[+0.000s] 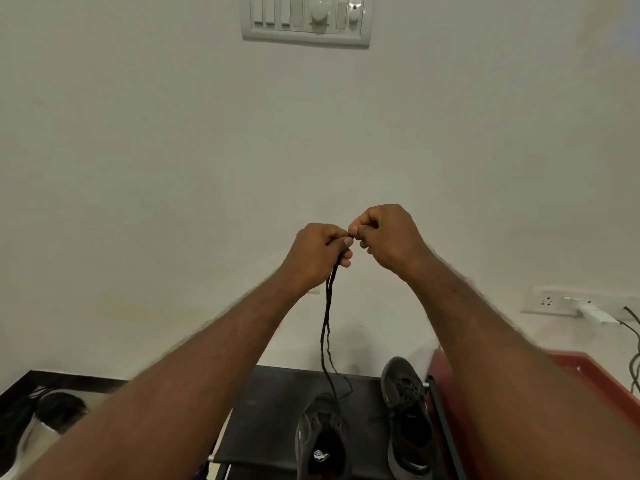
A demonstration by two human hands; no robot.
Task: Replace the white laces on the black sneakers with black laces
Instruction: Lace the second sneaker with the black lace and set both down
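Your left hand (320,256) curls around the black lace (327,323), which hangs toward six o'clock; your right hand (388,237), at three o'clock, pinches its top end.

Head cam, wide-angle, facing fwd at wall (138,168), tilted slightly down, left hand (317,256) & right hand (389,237) close, mid-frame

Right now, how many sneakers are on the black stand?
2. One sneaker sits bottom centre under the lace; the other sneaker stands right of it, beside the red tray. Arms may hide more.
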